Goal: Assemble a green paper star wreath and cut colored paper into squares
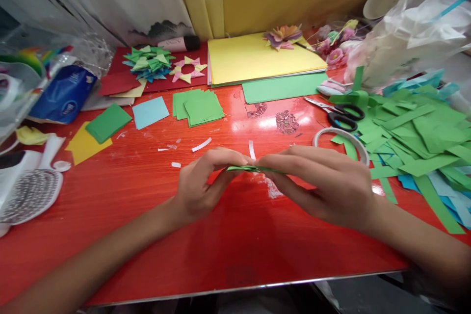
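A small piece of folded green paper point(250, 169) is seen nearly edge-on above the red table, pinched by both hands. My left hand point(206, 179) grips its left end between thumb and fingers. At the other end my right hand point(324, 181) is closed on it, the fingers lying along the top and the thumb below. Parts of the paper are hidden by the fingertips. Just beyond the hands lie a stack of green paper rectangles point(200, 108), a light blue rectangle point(150, 112) and several white paper scraps point(201, 144).
Black-handled scissors point(344, 115) and a white tape roll point(362, 152) lie right, beside heaped green strips point(419, 127). Yellow sheets point(261, 59) and a folded-paper star ornament point(150, 63) are at the back. A hairbrush point(33, 196) and blue packet point(64, 93) stand left.
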The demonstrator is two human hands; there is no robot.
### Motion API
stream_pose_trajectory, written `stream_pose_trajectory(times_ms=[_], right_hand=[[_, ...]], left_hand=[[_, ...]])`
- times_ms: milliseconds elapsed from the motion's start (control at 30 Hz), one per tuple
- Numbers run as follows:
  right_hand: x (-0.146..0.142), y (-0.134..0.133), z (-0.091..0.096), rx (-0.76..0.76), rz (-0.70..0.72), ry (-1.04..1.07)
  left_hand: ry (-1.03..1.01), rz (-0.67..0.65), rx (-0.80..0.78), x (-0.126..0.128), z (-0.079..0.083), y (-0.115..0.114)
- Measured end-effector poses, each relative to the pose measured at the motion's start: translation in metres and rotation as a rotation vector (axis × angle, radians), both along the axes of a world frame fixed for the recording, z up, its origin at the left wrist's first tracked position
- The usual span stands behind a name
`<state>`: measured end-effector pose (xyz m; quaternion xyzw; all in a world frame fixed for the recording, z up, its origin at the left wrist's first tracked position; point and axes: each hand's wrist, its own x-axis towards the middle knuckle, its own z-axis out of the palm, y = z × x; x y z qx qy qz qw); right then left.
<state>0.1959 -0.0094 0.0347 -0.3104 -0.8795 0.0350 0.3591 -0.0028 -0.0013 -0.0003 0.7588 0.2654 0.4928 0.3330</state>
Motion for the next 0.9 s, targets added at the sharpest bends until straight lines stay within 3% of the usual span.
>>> stream_pose_trajectory(times_ms=[200,333,533,667,800,900], right_hand=[[0.000,0.000,0.007,-0.565,-0.020,0.211],[0.001,0.005,0.000,-0.789,0.030,0.277],[-0.003,0.011,-0.019,-0.982,0.112,0.287],[-0.002,0.017,-0.024,-1.112,0.121,0.333],[0.000,0.023,-0.026,-1.114,0.048,0.366],[-0.001,0.022,-0.027,-1.106,0.059,0.384]], left_hand=[[0.110,0.010,-0.285,0.003,0.020,-0.003],[0.215,0.016,-0.378,0.004,0.020,0.003],[0.295,-0.036,-0.536,0.005,0.004,0.005],[0.245,-0.009,-0.640,0.006,-0.003,0.006],[0.180,-0.011,-0.730,0.005,-0.005,0.008],[0.212,0.003,-0.712,0.005,-0.005,0.008]])
